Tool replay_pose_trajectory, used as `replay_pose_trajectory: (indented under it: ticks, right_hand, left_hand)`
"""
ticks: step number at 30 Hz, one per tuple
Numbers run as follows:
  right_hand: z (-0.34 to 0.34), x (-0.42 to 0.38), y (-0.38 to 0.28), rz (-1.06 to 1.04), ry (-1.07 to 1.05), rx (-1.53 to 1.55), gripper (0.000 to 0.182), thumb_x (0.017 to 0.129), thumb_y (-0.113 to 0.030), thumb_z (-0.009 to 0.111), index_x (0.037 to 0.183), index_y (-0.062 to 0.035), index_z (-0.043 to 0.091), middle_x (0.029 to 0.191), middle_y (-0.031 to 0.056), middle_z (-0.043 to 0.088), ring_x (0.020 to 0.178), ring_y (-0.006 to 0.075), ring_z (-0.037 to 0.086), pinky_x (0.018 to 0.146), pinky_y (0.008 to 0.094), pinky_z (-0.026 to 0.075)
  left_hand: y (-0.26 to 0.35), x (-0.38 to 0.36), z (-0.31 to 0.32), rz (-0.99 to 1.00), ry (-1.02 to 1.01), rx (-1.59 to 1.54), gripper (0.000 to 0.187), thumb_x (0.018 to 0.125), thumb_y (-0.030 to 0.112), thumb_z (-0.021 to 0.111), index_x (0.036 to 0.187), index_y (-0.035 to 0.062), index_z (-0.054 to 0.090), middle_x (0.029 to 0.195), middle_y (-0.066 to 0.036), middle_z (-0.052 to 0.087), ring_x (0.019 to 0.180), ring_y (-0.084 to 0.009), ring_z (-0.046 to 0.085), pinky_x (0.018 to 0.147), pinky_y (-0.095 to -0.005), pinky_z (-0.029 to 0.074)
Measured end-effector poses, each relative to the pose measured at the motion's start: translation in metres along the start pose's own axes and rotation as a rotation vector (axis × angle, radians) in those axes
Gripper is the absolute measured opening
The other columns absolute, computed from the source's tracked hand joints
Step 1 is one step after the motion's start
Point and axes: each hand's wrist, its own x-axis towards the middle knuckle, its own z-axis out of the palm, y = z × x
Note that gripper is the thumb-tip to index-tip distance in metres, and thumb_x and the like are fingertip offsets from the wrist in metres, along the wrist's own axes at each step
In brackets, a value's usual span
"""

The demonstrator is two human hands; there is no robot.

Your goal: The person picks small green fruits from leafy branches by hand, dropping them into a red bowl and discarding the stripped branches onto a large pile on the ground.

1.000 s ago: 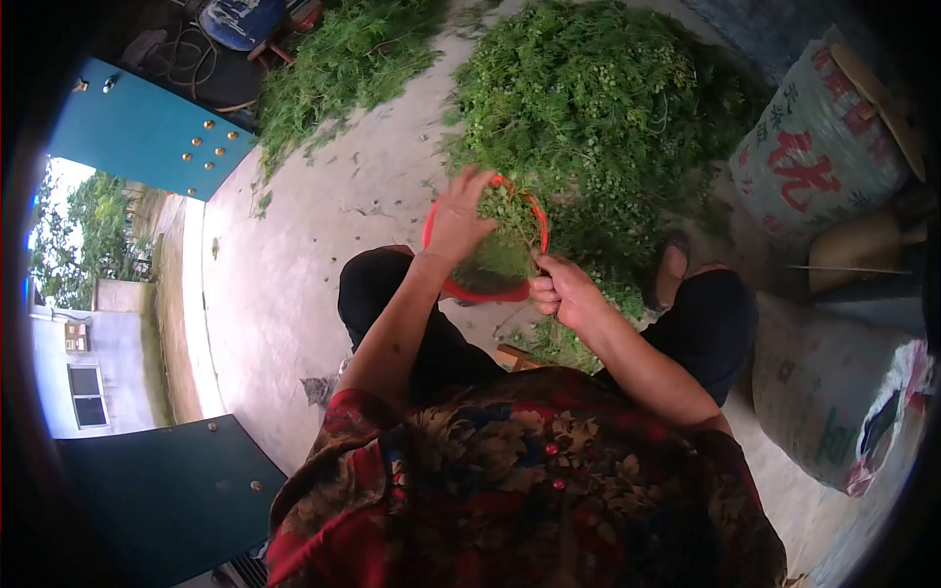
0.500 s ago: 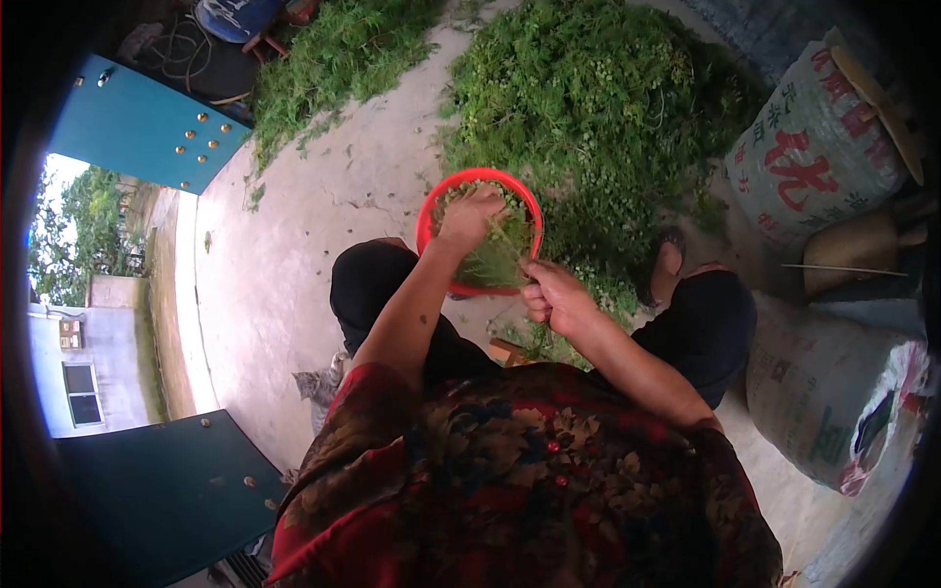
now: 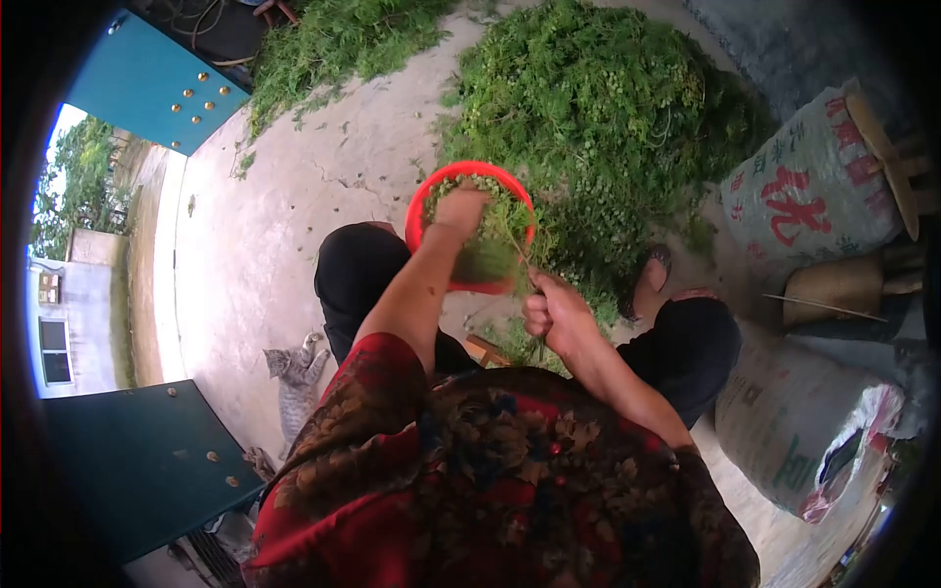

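Observation:
Between my knees stands a round red tub [image 3: 415, 218] holding small green berries or seed pods [image 3: 444, 186]. My left hand [image 3: 463, 212] is over the tub's inside with its fingers curled down; what they pinch is hidden. Beyond the tub's near right rim, my right hand [image 3: 559, 314] is closed around the thin stem of a feathery green sprig [image 3: 508, 214]. The leafy end of that sprig reaches over the tub, beside my left hand. Part of the greenery in the tub is smeared by motion.
A large heap of leafy cuttings [image 3: 588, 108] lies ahead, with another pile [image 3: 343, 44] further left. Two sacks [image 3: 784, 211] [image 3: 774, 416] stand on the right. A tabby cat [image 3: 296, 397] lies on the floor at left, near green doors [image 3: 162, 73].
My left hand has moved slightly left and toward the tub's far side, off the sprig's middle. My right hand still grips the stem. The cat shows more fully as the view shifts.

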Motion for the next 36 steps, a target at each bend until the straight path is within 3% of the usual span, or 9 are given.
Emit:
replay_pose_trajectory:
  ticks: [4,7,10,13,16,23,26,28,36]
  right_hand:
    - [-0.012,0.006,-0.008,-0.081,-0.062,-0.029,0.016,0.092,-0.028,0.053,0.083,-0.0182,0.044,0.054,-0.0070,0.028,0.042,0.0051,0.021,0.038,0.0232,0.015]
    - [-0.014,0.018,-0.019,-0.293,0.013,-0.131,0.018,0.091,-0.031,0.056,0.084,-0.0144,0.051,0.058,-0.0052,0.040,0.040,0.0052,0.028,0.036,0.0226,0.019]
    - [-0.017,0.027,-0.020,-0.417,0.067,-0.222,0.020,0.091,-0.029,0.057,0.080,-0.0145,0.048,0.058,-0.0061,0.039,0.043,0.0029,0.029,0.038,0.0202,0.020]
    - [-0.030,0.046,-0.014,-0.509,0.125,-0.399,0.024,0.089,-0.028,0.056,0.075,-0.0088,0.052,0.060,-0.0019,0.046,0.051,0.0067,0.041,0.045,0.0248,0.031]
    - [-0.036,0.061,-0.005,-0.651,0.209,-0.594,0.024,0.088,-0.026,0.055,0.078,-0.0039,0.051,0.062,0.0058,0.049,0.056,0.0158,0.047,0.054,0.0308,0.038]
    - [-0.043,0.067,-0.006,-0.878,0.290,-0.936,0.021,0.087,-0.021,0.050,0.092,-0.0007,0.051,0.081,0.0199,0.055,0.078,0.0327,0.055,0.071,0.0399,0.043]
    - [-0.042,0.072,-0.001,-1.092,0.381,-1.172,0.023,0.086,-0.016,0.048,0.102,0.0010,0.049,0.091,0.0223,0.055,0.088,0.0372,0.055,0.077,0.0432,0.044]
    - [-0.037,0.071,0.004,-1.114,0.425,-1.283,0.027,0.085,-0.014,0.048,0.106,0.0024,0.048,0.096,0.0230,0.055,0.092,0.0389,0.054,0.080,0.0448,0.044]
    - [-0.038,0.051,-0.017,-1.309,0.393,-1.289,0.028,0.083,-0.014,0.054,0.109,-0.0052,0.053,0.100,0.0178,0.054,0.093,0.0344,0.055,0.079,0.0414,0.046]
  left_hand:
    - [-0.033,-0.014,-0.007,0.014,0.236,0.129,0.025,0.076,0.013,0.059,0.100,0.0142,0.064,0.118,-0.012,0.052,0.098,-0.0308,0.058,0.081,-0.0405,0.048]
    - [-0.025,-0.010,-0.007,0.074,0.356,0.010,0.020,0.078,0.020,0.062,0.096,0.0146,0.067,0.100,-0.008,0.061,0.085,-0.0291,0.062,0.074,-0.0413,0.049]
    - [-0.010,-0.010,-0.012,-0.109,-0.014,-0.688,0.018,0.083,0.024,0.058,0.093,0.0132,0.068,0.072,-0.006,0.063,0.068,-0.0261,0.061,0.064,-0.0374,0.049]
    - [0.047,-0.043,-0.043,-0.188,-0.248,-1.131,0.018,0.084,0.021,0.054,0.091,0.0123,0.067,0.080,-0.008,0.065,0.065,-0.0239,0.060,0.062,-0.0363,0.048]
    - [0.053,-0.046,-0.028,-0.226,-0.102,-1.186,0.022,0.089,0.026,0.055,0.097,0.0084,0.066,0.082,-0.006,0.063,0.064,-0.0148,0.058,0.058,-0.0303,0.049]
    - [0.018,-0.057,-0.003,0.072,0.502,0.154,0.032,0.085,0.031,0.058,0.113,0.0165,0.060,0.107,-0.011,0.063,0.103,-0.0327,0.057,0.089,-0.0398,0.043]
    - [0.039,-0.061,-0.022,0.041,0.213,-0.316,0.043,0.085,0.036,0.059,0.121,0.0114,0.054,0.113,-0.011,0.059,0.103,-0.0282,0.056,0.088,-0.0368,0.043]
    - [0.079,-0.072,-0.064,-0.107,-0.254,-1.010,0.051,0.087,0.041,0.058,0.120,0.0038,0.051,0.115,-0.013,0.055,0.102,-0.0214,0.054,0.082,-0.0320,0.046]
    - [0.093,-0.068,-0.029,-0.277,-0.286,-1.495,0.029,0.092,0.031,0.051,0.087,0.0028,0.051,0.077,-0.008,0.060,0.063,-0.0146,0.059,0.049,-0.0255,0.046]
